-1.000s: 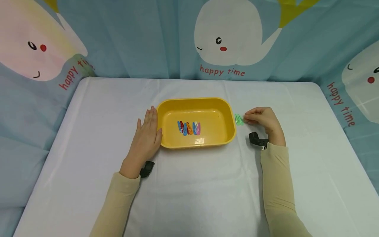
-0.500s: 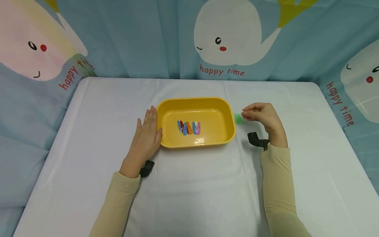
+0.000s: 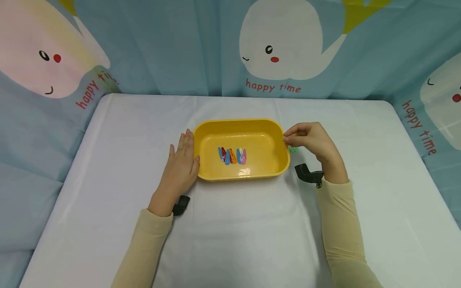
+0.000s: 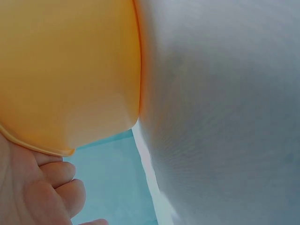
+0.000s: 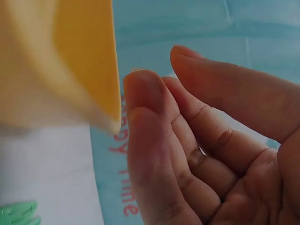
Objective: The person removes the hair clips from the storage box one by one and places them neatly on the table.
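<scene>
- Several coloured hair clips (image 3: 232,157), among them blue, red, orange, white and pink, lie in a loose row on the floor of the tray, a little left of its middle.
- Yellow tray (image 3: 266,148) sits on the white-covered table (image 3: 237,228), toward its far side.
- Left hand (image 3: 178,170) rests against the tray's left side, fingers extended, gripping nothing.
- Right hand (image 3: 313,140) is at the tray's right rim, thumb and forefinger slightly parted, with nothing visible between them; contact with the rim is unclear.
- Green clips (image 3: 293,149) lie on the table, right of the tray, partly hidden beneath the right hand.
- Blue curtain (image 3: 173,48) with whales hangs behind.
</scene>
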`<move>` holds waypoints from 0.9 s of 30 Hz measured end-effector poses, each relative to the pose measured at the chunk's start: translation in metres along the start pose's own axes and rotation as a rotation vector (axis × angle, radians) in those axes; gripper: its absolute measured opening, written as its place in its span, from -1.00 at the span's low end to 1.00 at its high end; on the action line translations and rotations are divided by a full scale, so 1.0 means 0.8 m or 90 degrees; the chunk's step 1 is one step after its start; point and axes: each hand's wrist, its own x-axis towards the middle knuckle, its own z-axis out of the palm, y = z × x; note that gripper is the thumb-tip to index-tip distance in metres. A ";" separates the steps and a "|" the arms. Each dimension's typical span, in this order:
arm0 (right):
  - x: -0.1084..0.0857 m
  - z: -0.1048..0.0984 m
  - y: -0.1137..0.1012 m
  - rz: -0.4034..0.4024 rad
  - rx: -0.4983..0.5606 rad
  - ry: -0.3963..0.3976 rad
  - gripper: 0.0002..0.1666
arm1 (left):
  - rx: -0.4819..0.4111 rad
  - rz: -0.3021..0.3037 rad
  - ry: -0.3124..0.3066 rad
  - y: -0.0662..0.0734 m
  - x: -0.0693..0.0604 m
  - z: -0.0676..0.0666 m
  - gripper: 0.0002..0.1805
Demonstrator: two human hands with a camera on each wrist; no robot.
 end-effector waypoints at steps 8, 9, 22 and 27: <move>0.019 0.022 -0.026 -0.006 -0.075 -0.064 -0.77 | 0.000 -0.004 -0.003 0.001 -0.002 -0.001 -0.30; 0.023 0.025 -0.028 -0.007 -0.086 -0.075 -0.77 | -0.001 -0.004 -0.003 0.001 -0.002 -0.001 -0.30; 0.064 0.061 -0.041 -0.008 -0.127 -0.199 -0.86 | -0.005 0.008 0.005 0.001 -0.002 0.000 -0.31; 0.080 0.076 -0.039 0.013 -0.143 -0.256 -0.88 | -0.001 0.008 0.009 0.000 -0.002 0.000 -0.31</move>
